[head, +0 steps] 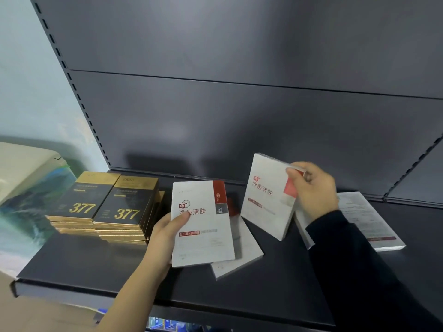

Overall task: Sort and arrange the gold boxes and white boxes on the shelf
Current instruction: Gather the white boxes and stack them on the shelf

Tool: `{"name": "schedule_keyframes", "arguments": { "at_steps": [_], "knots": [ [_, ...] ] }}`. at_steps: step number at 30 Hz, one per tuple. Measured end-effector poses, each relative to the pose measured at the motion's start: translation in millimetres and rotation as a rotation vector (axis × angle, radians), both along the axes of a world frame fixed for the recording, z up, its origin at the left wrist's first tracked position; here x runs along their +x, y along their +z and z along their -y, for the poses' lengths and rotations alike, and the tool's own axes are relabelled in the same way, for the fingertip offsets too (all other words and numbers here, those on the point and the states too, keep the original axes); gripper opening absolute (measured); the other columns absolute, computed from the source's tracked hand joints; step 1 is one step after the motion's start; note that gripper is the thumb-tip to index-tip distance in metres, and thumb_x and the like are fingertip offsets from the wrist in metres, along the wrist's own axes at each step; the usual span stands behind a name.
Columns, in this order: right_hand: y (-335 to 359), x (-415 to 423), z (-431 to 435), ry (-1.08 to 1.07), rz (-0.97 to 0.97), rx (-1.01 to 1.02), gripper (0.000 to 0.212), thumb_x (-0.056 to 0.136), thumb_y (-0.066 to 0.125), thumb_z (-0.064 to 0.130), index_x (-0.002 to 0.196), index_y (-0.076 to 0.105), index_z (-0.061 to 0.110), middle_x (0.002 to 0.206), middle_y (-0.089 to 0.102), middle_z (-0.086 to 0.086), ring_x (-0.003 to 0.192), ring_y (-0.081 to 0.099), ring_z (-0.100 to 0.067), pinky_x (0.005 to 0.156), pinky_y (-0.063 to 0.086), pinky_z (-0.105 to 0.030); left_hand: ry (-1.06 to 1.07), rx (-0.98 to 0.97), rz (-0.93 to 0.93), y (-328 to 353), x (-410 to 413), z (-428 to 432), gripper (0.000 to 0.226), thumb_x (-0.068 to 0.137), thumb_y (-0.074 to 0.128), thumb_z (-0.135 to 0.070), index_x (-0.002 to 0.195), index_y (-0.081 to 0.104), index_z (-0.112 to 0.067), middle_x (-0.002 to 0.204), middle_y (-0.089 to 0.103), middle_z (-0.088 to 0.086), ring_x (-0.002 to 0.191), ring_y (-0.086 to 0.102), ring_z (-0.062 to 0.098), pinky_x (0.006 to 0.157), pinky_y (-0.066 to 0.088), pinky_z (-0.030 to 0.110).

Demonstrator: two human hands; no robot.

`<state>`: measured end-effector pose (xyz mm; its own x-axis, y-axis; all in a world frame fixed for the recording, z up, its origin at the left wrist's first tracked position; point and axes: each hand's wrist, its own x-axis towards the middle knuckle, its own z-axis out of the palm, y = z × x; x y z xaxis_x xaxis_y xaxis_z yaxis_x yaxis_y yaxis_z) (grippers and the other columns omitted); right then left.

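Our left hand (pixel 165 238) pinches a first white box (pixel 203 226) just right of the gold boxes (pixel 103 204) stacked on the shelf (pixel 72 267), over a flat white box (pixel 242 257). Farther right of the gold boxes, our right hand (pixel 314 190) grips a tilted white box (pixel 266 200); a far white box (pixel 369 221) lies beyond.

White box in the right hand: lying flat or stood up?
Stood up, tilted. The right hand pinches the white box by its top corner; cannot tell if its bottom touches the shelf.

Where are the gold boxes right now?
Head view: the gold boxes lie in flat stacks at the shelf's left end, just left of the white box that the left hand grips.
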<state>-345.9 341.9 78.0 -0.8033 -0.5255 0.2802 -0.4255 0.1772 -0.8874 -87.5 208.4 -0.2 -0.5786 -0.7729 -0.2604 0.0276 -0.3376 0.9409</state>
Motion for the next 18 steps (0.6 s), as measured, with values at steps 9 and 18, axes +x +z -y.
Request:
{"name": "schedule_keyframes", "arguments": {
  "at_steps": [9, 18],
  "knots": [
    [-6, -18, -12, -0.013, 0.298, -0.056, 0.012, 0.093, 0.058, 0.023, 0.087, 0.066, 0.016, 0.086, 0.068, -0.003, 0.084, 0.063, -0.022, 0.078, 0.055, -0.038, -0.063, -0.028, 0.029, -4, -16, 8, 0.045, 0.080, 0.069, -0.035, 0.117, 0.062, -0.010, 0.109, 0.074, 0.012, 0.098, 0.072, 0.033, 0.078, 0.057, 0.046],
    [-21, 23, 27, 0.104, 0.685, 0.034, 0.043, 0.087, 0.061, 0.048, 0.092, 0.064, 0.005, 0.086, 0.072, -0.009, 0.086, 0.067, -0.027, 0.092, 0.052, -0.048, -0.146, 0.000, -0.002, 4, -32, -8, 0.035, 0.093, 0.059, -0.029, 0.119, 0.062, -0.006, 0.113, 0.072, 0.015, 0.103, 0.070, 0.035, 0.090, 0.053, 0.054]
  ]
}}
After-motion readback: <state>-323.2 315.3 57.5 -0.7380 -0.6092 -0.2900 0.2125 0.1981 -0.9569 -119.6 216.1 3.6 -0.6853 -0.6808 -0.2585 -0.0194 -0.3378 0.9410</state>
